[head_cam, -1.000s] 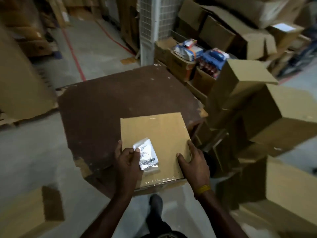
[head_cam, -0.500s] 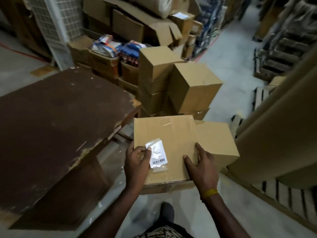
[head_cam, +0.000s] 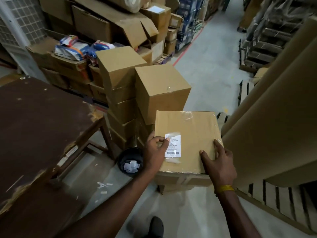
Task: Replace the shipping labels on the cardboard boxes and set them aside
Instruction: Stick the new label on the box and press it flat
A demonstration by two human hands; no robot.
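1. The cardboard box (head_cam: 187, 141) has left the brown table (head_cam: 39, 127) and now sits on another box (head_cam: 183, 181), right of the table.
2. The shipping label (head_cam: 173, 146) lies near its left edge.
3. The left hand (head_cam: 155, 152) grips that edge, thumb touching the label.
4. The right hand (head_cam: 218, 163) presses flat, fingers spread, on the box's near right corner.

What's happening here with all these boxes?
A person in a storeroom is handling a flat cardboard box that sits on other boxes beside a brown table. The left hand pinches the edge of the white label on its top, while the right hand rests on it.
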